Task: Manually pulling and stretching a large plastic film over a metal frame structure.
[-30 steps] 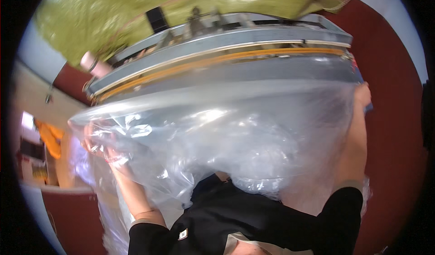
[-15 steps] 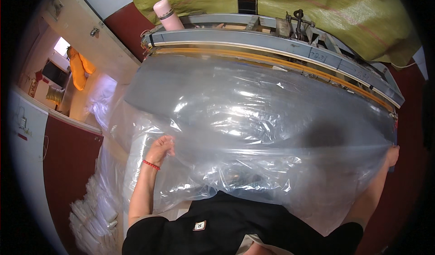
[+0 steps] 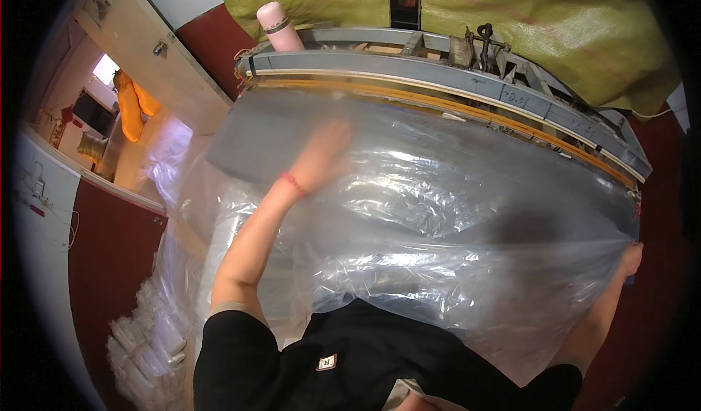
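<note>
A wide sheet of clear plastic film covers the grey work surface before me, creased and shiny in the middle. My left hand, with a red bead bracelet at the wrist, is over the film's left half, smeared by motion. Its fingers cannot be made out, nor whether it touches the film. Far out at the right edge, my right hand is closed on the edge of the film, and tight folds run from it across the sheet.
Behind the film runs a long grey metal sealing bar with an orange strip below it. A pink bottle stands at its left end. Bundled plastic film lies at lower left. A yellow-green woven sheet hangs behind; a door stands left.
My left hand has moved away from the near left part of the film, forward and to the right over the sheet. My right hand stays at the right edge, still gripping.
</note>
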`<state>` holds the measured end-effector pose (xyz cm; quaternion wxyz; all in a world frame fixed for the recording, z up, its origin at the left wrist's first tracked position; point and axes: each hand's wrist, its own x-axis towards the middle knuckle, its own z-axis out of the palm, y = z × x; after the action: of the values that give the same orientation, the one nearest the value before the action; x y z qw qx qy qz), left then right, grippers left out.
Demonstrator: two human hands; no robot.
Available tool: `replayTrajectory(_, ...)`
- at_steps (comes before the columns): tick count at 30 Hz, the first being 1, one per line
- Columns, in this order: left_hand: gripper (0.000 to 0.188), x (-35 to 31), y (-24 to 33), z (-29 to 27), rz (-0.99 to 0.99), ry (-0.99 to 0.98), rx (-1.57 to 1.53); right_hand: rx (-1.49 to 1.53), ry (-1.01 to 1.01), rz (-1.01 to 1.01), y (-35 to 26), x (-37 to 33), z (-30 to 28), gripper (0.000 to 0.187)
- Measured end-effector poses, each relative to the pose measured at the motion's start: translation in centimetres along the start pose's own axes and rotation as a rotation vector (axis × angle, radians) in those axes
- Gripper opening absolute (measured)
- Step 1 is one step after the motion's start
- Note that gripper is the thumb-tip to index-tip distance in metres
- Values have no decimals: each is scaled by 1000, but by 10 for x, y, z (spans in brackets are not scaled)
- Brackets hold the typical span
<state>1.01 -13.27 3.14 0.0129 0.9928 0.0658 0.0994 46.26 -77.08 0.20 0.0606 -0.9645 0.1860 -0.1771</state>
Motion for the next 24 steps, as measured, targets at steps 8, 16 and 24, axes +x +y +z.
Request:
replayTrajectory(8, 69, -67, 32, -14, -125, -2, -137, 25, 65, 46, 6, -2, -2, 34)
replayTrajectory(16, 35, -19, 1, 0, -345, 247, -232, 573, 23, 23, 75, 53, 33, 37)
replayTrajectory(24, 27, -2, -30, 15, -653, 422, -255, 1175, 19, -7, 137, 54, -20, 34)
